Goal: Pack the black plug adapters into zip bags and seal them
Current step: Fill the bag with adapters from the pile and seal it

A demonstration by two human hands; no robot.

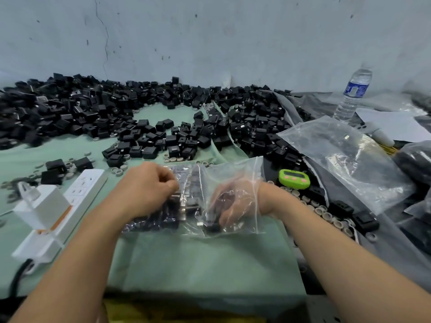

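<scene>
zip bag [227, 173] lies flat mid-mat, long axis left to right, zip strip and mouth at its right end, closed end to the left. packed adapters [171, 216] fill its left half in rows. left hand [149, 190] at the bag's left part, fingers curled, pinching the plastic. right hand [235, 201] is inside the bag through the mouth, fingers curled round a black adapter [213, 224], blurred through the film. loose adapters [116, 108] heaped beyond the bag, up to the wall. white power strip [79, 190] left of the bag. green timer [294, 179] just right of it, display unreadable. water bottle [353, 94] far right beyond, blue label, print too blurred to read. spare clear bags [345, 155] right of the bag. green mat [198, 259] bare between bag and near edge. grey rings [326, 213] scattered to the right.
</scene>
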